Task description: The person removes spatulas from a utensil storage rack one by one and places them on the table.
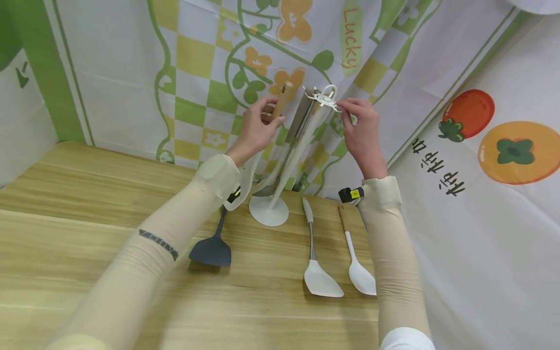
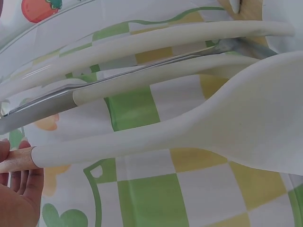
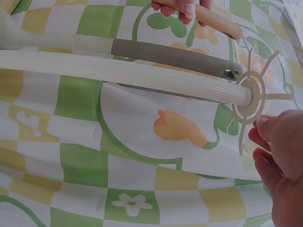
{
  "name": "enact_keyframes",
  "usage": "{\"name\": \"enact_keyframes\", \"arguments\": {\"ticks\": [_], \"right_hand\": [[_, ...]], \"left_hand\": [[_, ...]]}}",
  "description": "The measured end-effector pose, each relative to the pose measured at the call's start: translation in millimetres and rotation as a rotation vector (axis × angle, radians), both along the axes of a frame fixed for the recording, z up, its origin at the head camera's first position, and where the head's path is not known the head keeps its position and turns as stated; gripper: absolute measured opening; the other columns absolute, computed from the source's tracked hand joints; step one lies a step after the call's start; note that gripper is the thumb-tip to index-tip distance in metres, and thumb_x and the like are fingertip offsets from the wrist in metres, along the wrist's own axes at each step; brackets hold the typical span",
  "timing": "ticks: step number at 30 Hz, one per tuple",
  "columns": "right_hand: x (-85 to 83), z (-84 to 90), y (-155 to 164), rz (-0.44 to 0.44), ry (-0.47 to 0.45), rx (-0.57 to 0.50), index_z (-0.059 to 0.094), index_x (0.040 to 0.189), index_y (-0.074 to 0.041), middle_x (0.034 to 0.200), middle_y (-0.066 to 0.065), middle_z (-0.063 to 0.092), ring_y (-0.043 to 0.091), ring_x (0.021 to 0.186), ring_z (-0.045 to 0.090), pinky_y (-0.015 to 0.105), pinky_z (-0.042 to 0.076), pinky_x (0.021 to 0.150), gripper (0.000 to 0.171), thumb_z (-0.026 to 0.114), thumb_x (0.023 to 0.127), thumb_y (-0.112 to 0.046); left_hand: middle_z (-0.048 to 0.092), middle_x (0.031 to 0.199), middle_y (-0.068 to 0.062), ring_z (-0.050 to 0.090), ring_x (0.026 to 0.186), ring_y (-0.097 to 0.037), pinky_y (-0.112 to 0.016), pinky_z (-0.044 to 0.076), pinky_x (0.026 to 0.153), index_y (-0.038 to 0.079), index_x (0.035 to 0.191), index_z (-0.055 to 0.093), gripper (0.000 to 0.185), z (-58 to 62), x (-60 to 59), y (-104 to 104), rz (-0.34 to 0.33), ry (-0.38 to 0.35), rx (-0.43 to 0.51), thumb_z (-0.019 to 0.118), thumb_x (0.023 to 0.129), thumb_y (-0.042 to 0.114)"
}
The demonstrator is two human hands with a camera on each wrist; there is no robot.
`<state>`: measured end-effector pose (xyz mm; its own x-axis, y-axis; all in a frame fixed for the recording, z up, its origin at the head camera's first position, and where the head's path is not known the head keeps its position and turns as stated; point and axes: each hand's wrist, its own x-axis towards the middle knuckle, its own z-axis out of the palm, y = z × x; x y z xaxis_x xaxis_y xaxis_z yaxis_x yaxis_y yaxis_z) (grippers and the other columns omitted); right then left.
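Arms raised and reaching forward, a person works with both hands at a white utensil rack [image 1: 269,214] standing near the back of a wood-grain table [image 1: 262,296], before a checked, flowered curtain [image 1: 197,58]. The left arm stretches diagonally from the lower left, its pale sleeve [image 1: 183,214] marked by a dark band on the forearm. The left hand [image 1: 258,124], fingers and thumb curled around a wooden handle, holds a white utensil [image 1: 282,99] upright, handle end up and broad head down, to the left of the rack's pole. The handle's tip is just beside the hooked top [image 1: 325,99]; whether it touches a hook cannot be told. The right arm rises almost straight, and the right hand [image 1: 362,126] turns inward at the top, thumb and fingertips pinching one of the white hooks. A gray-handled utensil [image 3: 170,57] hangs against the pole between the hands. Below, a dark turner [image 1: 212,250] lies left of the round base, a white turner [image 1: 321,282] and a white spoon [image 1: 360,274] to its right.
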<state>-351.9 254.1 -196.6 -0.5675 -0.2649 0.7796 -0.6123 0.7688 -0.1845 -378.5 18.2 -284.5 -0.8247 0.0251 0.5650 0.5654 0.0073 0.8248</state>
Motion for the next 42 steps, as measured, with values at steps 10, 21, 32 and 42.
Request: {"name": "enact_keyframes", "arguments": {"ticks": [10, 21, 32, 42], "right_hand": [[1.7, 0.5, 0, -0.018, -0.005, 0.01, 0.077, 0.108, 0.005, 0.109, 0.021, 0.072, 0.036, 0.108, 0.062, 0.045, 0.051, 0.095, 0.018, 0.061, 0.099, 0.002], [0.2, 1.1, -1, -0.027, 0.008, 0.006, 0.077, 0.105, 0.006, 0.106, 0.022, 0.072, 0.037, 0.106, 0.063, 0.046, 0.051, 0.094, 0.016, 0.063, 0.098, 0.002], [0.0, 1.4, -2, -0.033, 0.015, 0.032, 0.077, 0.105, 0.007, 0.105, 0.022, 0.071, 0.037, 0.104, 0.063, 0.045, 0.051, 0.09, 0.017, 0.062, 0.098, 0.004], [-0.7, 3.5, -4, -0.055, 0.02, 0.055, 0.077, 0.105, 0.005, 0.105, 0.021, 0.073, 0.037, 0.101, 0.063, 0.044, 0.051, 0.089, 0.016, 0.064, 0.097, 0.004]], "left_hand": [[0.068, 0.112, -0.017, 0.069, 0.088, -0.027, -0.034, 0.06, 0.079, 0.005, 0.133, 0.061, 0.038, -1.8, 3.0, -8, 0.016, 0.002, 0.003, 0.069, 0.096, 0.005], [0.069, 0.11, -0.017, 0.068, 0.086, -0.026, -0.033, 0.06, 0.078, 0.004, 0.132, 0.062, 0.039, -8.1, 2.3, -23, 0.079, -0.022, 0.022, 0.072, 0.094, 0.005], [0.068, 0.111, -0.017, 0.068, 0.088, -0.026, -0.034, 0.06, 0.082, 0.004, 0.132, 0.062, 0.039, -10.7, 3.5, -39, 0.105, -0.056, 0.004, 0.072, 0.094, 0.007], [0.069, 0.11, -0.016, 0.068, 0.087, -0.025, -0.034, 0.06, 0.08, 0.006, 0.132, 0.062, 0.04, -13.3, 5.2, -50, 0.149, -0.072, -0.016, 0.073, 0.094, 0.009]]}}
